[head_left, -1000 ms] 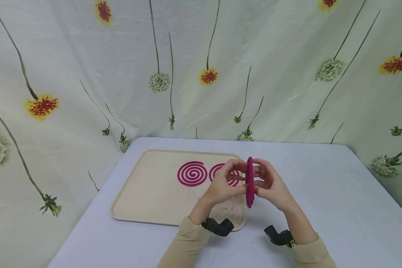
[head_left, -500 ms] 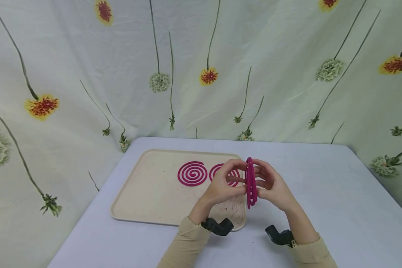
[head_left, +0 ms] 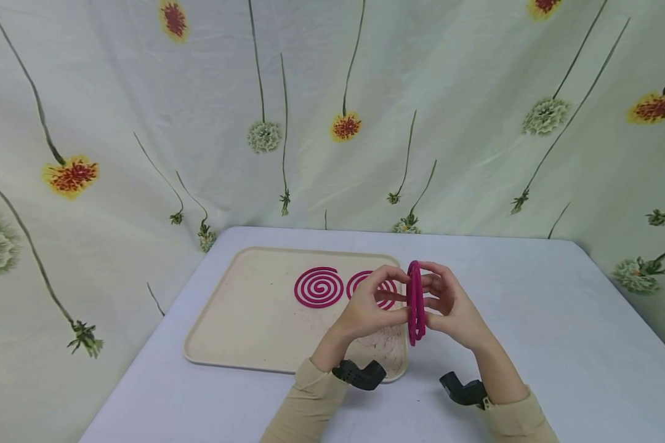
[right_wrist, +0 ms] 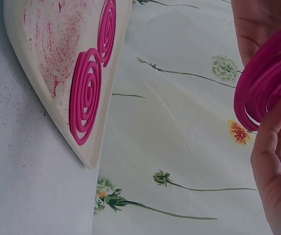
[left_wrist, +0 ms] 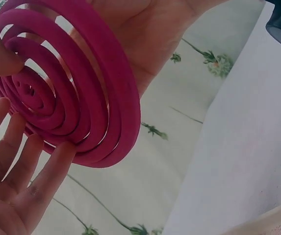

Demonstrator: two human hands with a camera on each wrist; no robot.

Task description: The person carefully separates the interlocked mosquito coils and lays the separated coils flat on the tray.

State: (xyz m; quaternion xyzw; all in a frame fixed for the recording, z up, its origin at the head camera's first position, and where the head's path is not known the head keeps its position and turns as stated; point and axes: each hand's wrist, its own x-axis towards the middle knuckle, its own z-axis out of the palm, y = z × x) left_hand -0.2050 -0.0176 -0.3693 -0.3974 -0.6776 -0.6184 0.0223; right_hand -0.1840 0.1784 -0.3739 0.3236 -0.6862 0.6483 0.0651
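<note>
Above the tray's right edge, both hands hold a magenta mosquito coil upright, nearly edge-on in the head view. It looks like two coils nested together, with gaps between the rings. My left hand grips it from the left; its thumb lies near the centre and its fingertips touch the rings in the left wrist view, where the coil fills the upper left. From the other side my right hand grips it with thumb and fingers. The right wrist view catches the coil only partly, above the right hand's fingers.
A cream tray lies on the white-covered table, with reddish specks at its right end. Two flat magenta coils rest on it: a left one and another partly behind the left hand. A flowered cloth hangs behind.
The held coil looked like one solid edge a second ago; it has turned slightly and gaps now show between its rings. Both hands have stayed almost in place.
</note>
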